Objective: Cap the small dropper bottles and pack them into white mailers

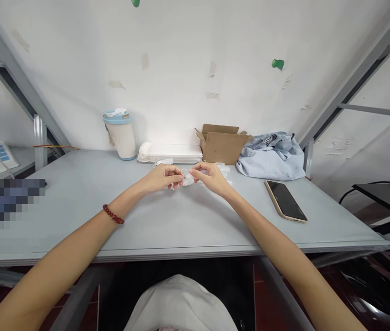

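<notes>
Above the table, toward its back, both hands meet at a small translucent white plastic piece [188,179] with a thin ring-like loop on top. The fingers of my left hand [165,176] are pinched on its left side. My right hand [211,177] pinches it from the right, thumb and index finger bent together. More clear or white plastic pieces [223,168] lie just behind the right hand, partly covered by it. A small white item [163,162] rests behind my left hand. The exact kind of the held piece is too small to make out.
At the back stand a cream cup with a blue lid [121,135], a stack of flat white packets [172,151], an opened cardboard box [223,146] and a crumpled light-blue cloth [272,156]. A phone [286,201] lies at right on the grey table [181,230].
</notes>
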A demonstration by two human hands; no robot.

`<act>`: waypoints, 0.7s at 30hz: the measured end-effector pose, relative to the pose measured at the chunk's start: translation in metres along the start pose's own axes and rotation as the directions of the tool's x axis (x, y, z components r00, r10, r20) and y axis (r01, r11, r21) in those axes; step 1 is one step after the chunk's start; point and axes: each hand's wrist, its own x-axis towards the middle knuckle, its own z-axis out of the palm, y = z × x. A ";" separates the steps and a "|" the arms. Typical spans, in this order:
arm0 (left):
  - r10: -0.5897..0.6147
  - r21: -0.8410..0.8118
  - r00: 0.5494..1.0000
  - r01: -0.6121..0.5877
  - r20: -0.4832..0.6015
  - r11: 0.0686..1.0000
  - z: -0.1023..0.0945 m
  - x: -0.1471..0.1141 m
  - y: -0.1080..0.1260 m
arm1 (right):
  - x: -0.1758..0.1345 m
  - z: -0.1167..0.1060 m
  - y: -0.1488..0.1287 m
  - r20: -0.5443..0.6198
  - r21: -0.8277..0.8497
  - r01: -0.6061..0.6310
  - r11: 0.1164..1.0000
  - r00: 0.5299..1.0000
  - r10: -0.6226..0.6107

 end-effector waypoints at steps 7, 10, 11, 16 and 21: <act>0.008 -0.095 0.999 -0.005 0.039 0.995 0.004 0.002 -0.005 | 0.000 0.001 -0.002 0.046 0.021 -0.042 0.999 0.998 0.041; -0.002 -0.119 0.999 0.006 0.036 0.993 0.006 0.002 -0.004 | 0.000 0.002 -0.002 0.035 0.041 -0.063 0.997 0.997 0.062; -0.004 -0.126 0.999 0.008 0.032 0.992 0.006 0.001 -0.003 | 0.000 0.003 -0.001 0.034 0.041 -0.063 0.997 0.998 0.061; -0.001 -0.131 1.000 0.003 0.016 0.991 0.006 0.002 -0.005 | -0.001 0.005 0.003 0.044 0.025 -0.008 1.000 0.999 0.007; 0.016 -0.109 1.000 -0.015 0.006 0.994 0.006 0.002 -0.008 | -0.002 0.007 0.005 0.054 0.017 -0.007 1.000 0.999 0.006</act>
